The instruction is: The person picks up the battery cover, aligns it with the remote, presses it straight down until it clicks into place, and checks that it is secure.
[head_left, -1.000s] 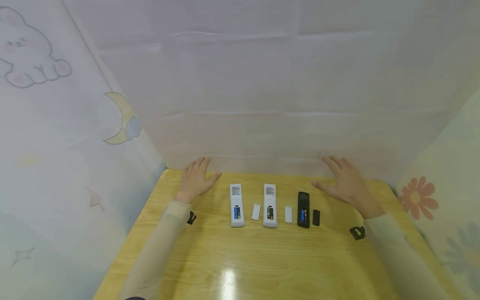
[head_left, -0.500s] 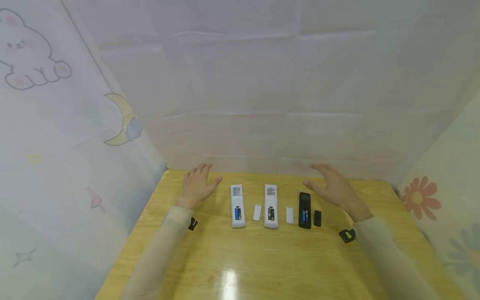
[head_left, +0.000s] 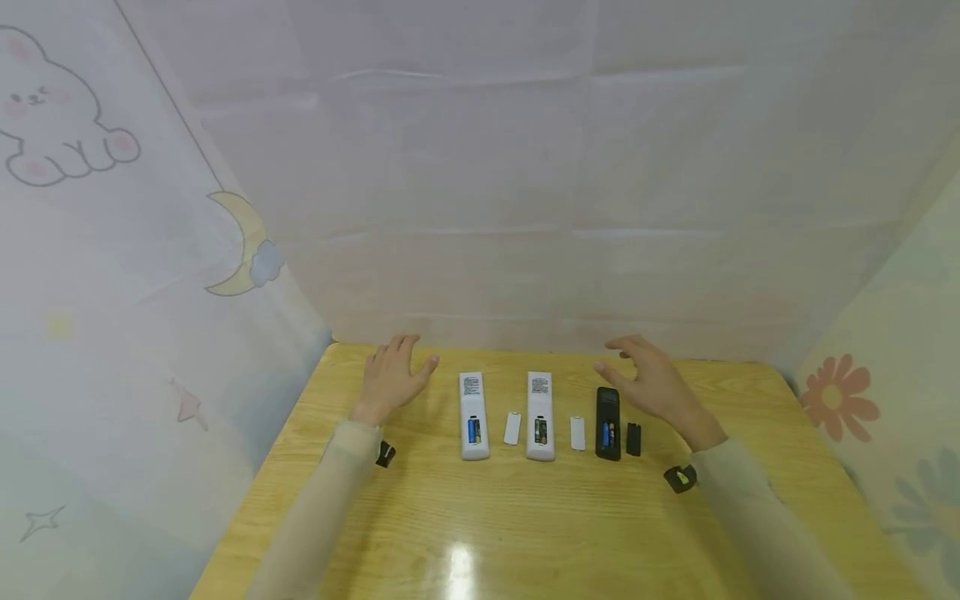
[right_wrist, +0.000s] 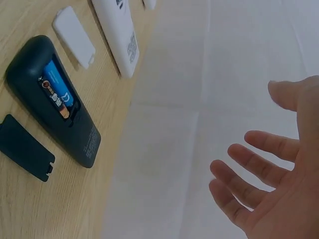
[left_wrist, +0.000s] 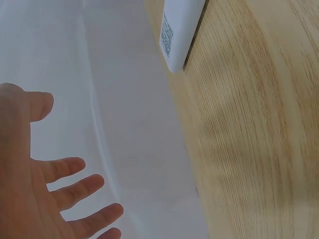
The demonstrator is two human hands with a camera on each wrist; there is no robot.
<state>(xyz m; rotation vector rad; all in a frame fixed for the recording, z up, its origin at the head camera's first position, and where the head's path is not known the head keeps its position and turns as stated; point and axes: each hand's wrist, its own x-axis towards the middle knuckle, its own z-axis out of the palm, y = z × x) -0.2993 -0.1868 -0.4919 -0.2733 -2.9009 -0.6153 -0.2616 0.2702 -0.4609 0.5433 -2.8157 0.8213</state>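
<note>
Black remote (head_left: 608, 408) is lying back-up on the wooden counter (head_left: 540, 533), furthest right of three remotes in a row. Its battery bay is uncovered, and the right wrist view shows a blue battery (right_wrist: 59, 83) sitting next to a dark and copper-coloured one (right_wrist: 54, 97). Its black cover (head_left: 633, 439) lies just to the right.

Right grip (head_left: 654, 385) (bare hand) is up near the far end of that remote, not touching it; thumb and fingers are apart, fingers a bit bent. Left grip (head_left: 388, 379) is over on the left side, thumb well away from the fingers, nearest to the left white remote (head_left: 472, 404) but clear of it.

That one's bay shows batteries too, same for the middle white remote (head_left: 540, 404). Each has a white cover lying to its right: one (head_left: 512, 427) between the two white remotes, the other (head_left: 577, 433) between the middle and black ones.

Pale sheets hang around the counter, with a bear drawing (head_left: 63, 108), a yellow moon (head_left: 243, 242) and a red flower (head_left: 838, 398).
</note>
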